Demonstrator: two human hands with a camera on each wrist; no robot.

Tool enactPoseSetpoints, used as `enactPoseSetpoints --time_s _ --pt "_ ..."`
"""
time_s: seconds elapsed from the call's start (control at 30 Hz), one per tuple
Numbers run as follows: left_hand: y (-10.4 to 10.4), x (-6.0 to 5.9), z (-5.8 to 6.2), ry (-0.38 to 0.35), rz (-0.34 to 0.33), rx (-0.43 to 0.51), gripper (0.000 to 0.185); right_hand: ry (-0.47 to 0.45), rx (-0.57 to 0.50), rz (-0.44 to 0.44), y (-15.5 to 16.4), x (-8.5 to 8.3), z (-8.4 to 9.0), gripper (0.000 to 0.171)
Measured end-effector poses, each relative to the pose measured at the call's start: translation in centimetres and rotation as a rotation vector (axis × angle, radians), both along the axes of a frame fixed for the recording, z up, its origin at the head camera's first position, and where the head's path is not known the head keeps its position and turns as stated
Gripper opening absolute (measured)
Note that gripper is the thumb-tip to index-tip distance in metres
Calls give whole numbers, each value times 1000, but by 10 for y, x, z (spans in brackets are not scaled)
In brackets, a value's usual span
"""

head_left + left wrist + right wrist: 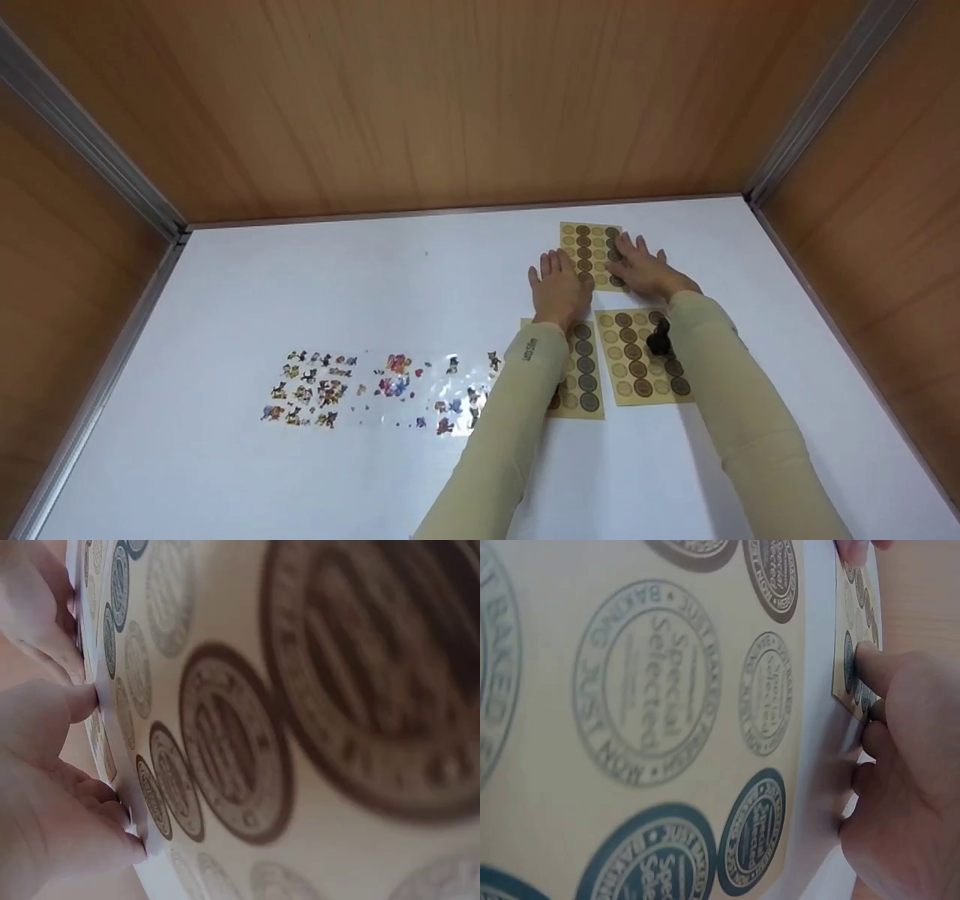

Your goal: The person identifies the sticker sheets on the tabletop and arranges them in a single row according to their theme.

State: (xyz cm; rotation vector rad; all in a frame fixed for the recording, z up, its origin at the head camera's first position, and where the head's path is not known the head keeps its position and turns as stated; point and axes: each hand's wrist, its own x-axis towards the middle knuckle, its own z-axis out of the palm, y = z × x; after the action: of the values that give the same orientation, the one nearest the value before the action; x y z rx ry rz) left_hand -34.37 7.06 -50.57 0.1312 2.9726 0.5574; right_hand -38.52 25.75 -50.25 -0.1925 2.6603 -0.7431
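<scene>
Three tan sheets of round brown stickers lie on the white table (pixel 300 285). My left hand (pixel 559 289) lies flat, its fingertips (pixel 82 701) at the left edge of the far sheet (pixel 591 251). My right hand (pixel 641 270) rests with spread fingers on that sheet's right side, one fingertip (pixel 870 664) pressing on the far sheet (pixel 849 652). The near left sheet (pixel 583 371) lies partly under my left forearm and fills the left wrist view (pixel 240 757). In the right wrist view the near right sheet (pixel 641 360) shows close up (pixel 652 712). Neither hand grips anything.
Clear sheets of small colourful cartoon stickers (pixel 311 386) lie at the table's middle left, another (pixel 450 394) beside my left forearm. Wooden walls (pixel 450 105) with metal corner posts close off the back and both sides.
</scene>
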Motion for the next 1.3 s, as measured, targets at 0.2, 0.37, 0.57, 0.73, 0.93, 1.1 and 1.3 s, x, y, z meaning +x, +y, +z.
enactPoseSetpoints --time_s 0.2,0.37,0.57,0.73,0.93,1.1,1.3 --pt "3 3 7 -14 -7 -58 66 13 26 18 1 1 2 76" --pt "4 6 8 -19 -7 -47 65 19 64 22 1 2 4 76" --pt "5 5 7 -14 17 -26 66 35 96 25 -1 4 7 73" --pt "6 3 8 -23 25 -28 67 21 135 16 -4 3 10 72" --pt "5 1 9 -39 13 -11 65 -33 169 6 -4 4 16 90" --pt "4 -1 7 -40 10 -10 64 -92 160 11 -4 7 22 104" --pt "5 -1 6 -37 6 5 63 -173 76 -22 -2 8 24 112"
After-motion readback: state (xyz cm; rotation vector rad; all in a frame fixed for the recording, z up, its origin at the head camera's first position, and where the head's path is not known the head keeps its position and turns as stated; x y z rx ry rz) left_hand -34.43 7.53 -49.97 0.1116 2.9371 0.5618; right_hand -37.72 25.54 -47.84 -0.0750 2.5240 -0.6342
